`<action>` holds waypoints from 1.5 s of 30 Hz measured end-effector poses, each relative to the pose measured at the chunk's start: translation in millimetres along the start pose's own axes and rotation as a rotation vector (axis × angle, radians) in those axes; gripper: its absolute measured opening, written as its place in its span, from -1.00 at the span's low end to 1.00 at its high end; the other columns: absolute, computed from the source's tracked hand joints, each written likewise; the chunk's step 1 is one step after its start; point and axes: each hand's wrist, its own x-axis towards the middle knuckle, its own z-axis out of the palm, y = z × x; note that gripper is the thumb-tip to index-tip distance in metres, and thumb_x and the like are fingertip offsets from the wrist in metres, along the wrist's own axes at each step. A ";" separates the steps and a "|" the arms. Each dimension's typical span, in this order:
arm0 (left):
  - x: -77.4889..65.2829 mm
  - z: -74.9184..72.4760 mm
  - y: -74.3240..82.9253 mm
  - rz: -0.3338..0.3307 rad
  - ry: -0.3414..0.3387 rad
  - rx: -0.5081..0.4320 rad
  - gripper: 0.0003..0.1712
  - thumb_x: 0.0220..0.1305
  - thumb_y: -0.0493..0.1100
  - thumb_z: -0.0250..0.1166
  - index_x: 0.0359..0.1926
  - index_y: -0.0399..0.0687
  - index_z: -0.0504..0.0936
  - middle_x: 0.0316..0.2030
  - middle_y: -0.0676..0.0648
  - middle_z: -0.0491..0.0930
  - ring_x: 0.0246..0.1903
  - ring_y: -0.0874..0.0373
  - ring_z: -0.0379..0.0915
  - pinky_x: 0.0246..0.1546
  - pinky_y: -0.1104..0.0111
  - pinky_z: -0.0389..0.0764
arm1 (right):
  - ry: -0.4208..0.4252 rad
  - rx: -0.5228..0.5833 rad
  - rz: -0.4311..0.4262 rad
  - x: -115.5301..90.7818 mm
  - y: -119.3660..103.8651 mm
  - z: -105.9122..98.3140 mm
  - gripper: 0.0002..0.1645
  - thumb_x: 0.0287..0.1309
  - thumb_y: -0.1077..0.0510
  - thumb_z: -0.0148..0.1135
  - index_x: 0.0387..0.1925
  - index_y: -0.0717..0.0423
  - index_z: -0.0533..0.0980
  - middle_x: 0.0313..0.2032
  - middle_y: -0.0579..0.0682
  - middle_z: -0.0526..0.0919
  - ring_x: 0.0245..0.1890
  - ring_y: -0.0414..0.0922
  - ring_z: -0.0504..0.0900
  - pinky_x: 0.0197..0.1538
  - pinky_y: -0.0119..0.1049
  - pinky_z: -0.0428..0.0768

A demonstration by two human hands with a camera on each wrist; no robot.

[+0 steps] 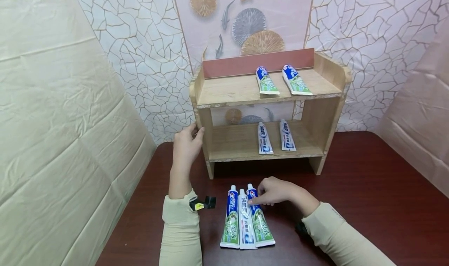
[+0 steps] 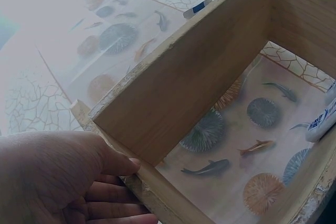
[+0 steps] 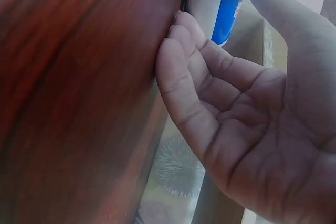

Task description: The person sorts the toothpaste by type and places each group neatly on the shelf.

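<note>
On the left side of the small wooden shelf [image 1: 228,96], my left hand [image 1: 187,146] grips the edge of the side panel. The left wrist view has that hand [image 2: 68,177] with its thumb on the panel's edge and the fingers lower, on the outer side. My right hand [image 1: 278,192] holds the rightmost blue-green toothpaste tube [image 1: 261,225] near its cap end, thumb across it. Beside this tube lie a white toothpaste tube [image 1: 247,229] and another blue-green toothpaste tube [image 1: 230,223]. In the right wrist view, curled fingers [image 3: 176,82] rest against the table by the tube.
Two blue-green tubes [image 1: 267,81] [image 1: 296,80] lie on the upper board, right of its middle. Two white tubes [image 1: 264,139] [image 1: 287,136] lie on the lower board. The dark red table [image 1: 368,188] meets a patterned wall [image 1: 140,63] behind the shelf.
</note>
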 end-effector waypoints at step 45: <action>0.2 -0.1 1.7 0.008 0.005 0.026 -0.48 0.47 0.02 0.20 0.26 -0.24 0.56 0.05 -0.22 0.67 0.07 -0.02 0.63 0.08 0.17 0.64 | -0.016 0.029 0.116 2.4 -4.3 6.6 -0.43 -0.01 -0.31 0.49 -0.65 0.08 0.61 -0.66 0.01 0.63 -0.67 -0.08 0.63 -0.51 -0.20 0.68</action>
